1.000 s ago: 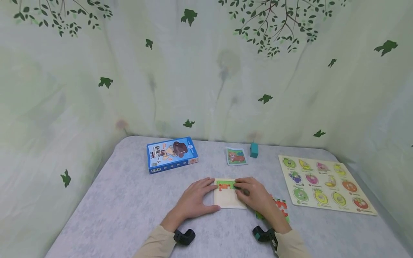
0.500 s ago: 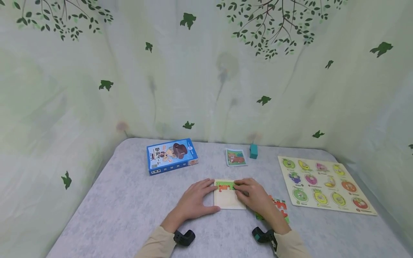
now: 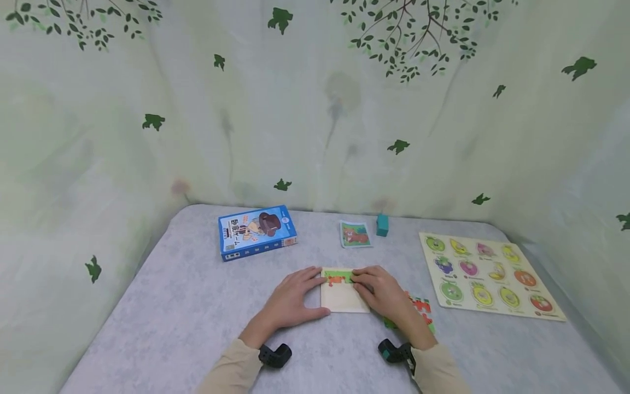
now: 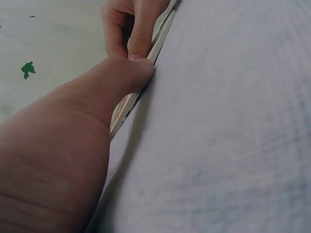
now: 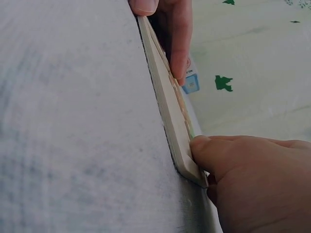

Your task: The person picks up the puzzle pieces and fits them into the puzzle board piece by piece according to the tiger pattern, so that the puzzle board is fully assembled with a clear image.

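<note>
In the head view a pale wooden puzzle tray (image 3: 344,300) lies on the table, with a strip of green and orange jigsaw pieces (image 3: 337,277) along its far edge. My left hand (image 3: 291,300) rests at the tray's left side, fingers spread. Its thumb touches the near left corner and its index finger reaches the pieces. At the far right corner my right hand (image 3: 383,293) pinches a green jigsaw piece (image 3: 348,275), mostly covered by the fingertips. The right wrist view shows the right thumb against the tray's (image 5: 167,107) face near its corner.
More red and green jigsaw pieces (image 3: 421,308) lie partly under the right forearm. Behind stand a blue game box (image 3: 257,232), a bear picture card (image 3: 355,235) and a teal block (image 3: 382,225). A fruit picture board (image 3: 487,278) lies at the right.
The head view has shifted slightly, moving the whole scene a little up and left. Both hands keep nearly the same places at the tray, with the right fingertips still at its far right corner.
</note>
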The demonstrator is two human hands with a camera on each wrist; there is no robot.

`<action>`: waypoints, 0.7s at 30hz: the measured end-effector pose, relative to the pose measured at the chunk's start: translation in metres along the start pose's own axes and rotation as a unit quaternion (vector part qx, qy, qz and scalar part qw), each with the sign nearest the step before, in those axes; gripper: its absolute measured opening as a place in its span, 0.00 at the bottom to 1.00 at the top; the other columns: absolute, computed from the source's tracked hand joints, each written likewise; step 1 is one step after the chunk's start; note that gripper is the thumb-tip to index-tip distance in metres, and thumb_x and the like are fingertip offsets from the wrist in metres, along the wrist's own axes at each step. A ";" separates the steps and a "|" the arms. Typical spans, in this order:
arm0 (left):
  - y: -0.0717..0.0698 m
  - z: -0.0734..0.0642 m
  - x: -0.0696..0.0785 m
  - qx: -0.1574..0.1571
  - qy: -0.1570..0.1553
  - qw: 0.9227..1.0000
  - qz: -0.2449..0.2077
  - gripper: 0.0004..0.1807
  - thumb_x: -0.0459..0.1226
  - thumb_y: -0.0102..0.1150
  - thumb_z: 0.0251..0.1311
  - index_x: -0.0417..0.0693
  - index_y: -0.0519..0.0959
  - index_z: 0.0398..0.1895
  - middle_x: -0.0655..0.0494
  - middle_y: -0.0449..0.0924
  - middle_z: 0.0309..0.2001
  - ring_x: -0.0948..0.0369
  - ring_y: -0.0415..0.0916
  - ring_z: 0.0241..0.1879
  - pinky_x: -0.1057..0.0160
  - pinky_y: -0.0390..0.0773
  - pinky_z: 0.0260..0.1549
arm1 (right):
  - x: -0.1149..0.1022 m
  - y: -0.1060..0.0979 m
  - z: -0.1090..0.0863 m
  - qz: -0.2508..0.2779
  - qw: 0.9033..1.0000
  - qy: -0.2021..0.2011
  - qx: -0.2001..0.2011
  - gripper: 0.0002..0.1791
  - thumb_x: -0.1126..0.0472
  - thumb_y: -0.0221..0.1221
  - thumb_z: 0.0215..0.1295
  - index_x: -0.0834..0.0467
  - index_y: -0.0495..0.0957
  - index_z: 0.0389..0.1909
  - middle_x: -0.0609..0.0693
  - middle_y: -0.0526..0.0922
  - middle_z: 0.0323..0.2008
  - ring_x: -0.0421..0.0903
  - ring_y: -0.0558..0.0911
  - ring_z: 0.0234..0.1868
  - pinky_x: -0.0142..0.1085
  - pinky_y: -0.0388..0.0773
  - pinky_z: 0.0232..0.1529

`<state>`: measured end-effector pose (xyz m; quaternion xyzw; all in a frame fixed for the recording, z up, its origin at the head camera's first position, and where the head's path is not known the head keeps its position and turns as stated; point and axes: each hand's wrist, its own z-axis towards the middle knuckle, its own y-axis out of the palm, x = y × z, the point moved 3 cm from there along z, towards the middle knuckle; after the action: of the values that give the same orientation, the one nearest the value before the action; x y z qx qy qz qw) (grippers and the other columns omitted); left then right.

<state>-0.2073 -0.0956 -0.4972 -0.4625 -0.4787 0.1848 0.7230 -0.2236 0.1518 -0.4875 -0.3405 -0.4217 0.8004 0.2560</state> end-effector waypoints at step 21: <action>-0.001 -0.001 0.002 0.003 -0.002 1.000 -0.006 0.41 0.66 0.65 0.59 0.60 0.74 0.72 0.58 0.63 0.78 0.53 0.57 0.79 0.43 0.61 0.75 | -0.002 0.000 0.001 -0.004 0.999 0.036 -0.015 0.04 0.58 0.69 0.67 0.52 0.88 0.41 0.50 0.87 0.53 0.48 0.83 0.56 0.44 0.84 0.56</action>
<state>-0.2058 -0.0952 -0.4956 -0.4574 -0.4822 0.1831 0.7245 -0.2229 0.1501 -0.4872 -0.3712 -0.4258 0.7801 0.2690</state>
